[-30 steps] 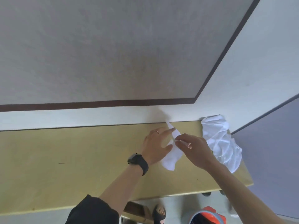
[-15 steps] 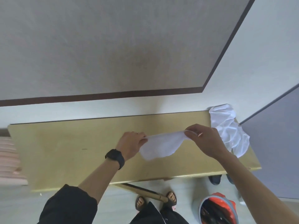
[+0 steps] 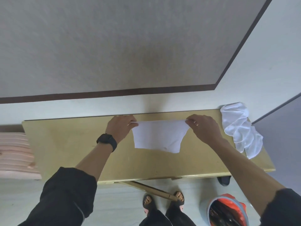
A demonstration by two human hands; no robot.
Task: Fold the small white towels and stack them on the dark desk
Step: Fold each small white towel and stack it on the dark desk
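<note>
The left hand [image 3: 120, 128] and right hand [image 3: 203, 128] each pinch a corner of one towel [image 3: 156, 137], spread by the tabletop's [image 3: 73, 144] back edge. It looks not folded yet. A pile of towels [image 3: 239, 128] waits at the right back corner.

Thin white cloth towel [image 3: 158, 137] — soft, matt; desk [image 3: 68, 152] smooth yellowish wood, faint sheen; far wall panel [image 3: 114, 46] matt — grainy.

Single head-worn wide-angle view. Looks forward and steeply down from above near edge of desk [image 3: 65, 152], facing wall [image 3: 114, 46] behind far edge. Close range: whole desk in frame, left end to right end; wearer's feet [image 3: 147, 201] and floor [image 3: 122, 201] along bottom.
</note>
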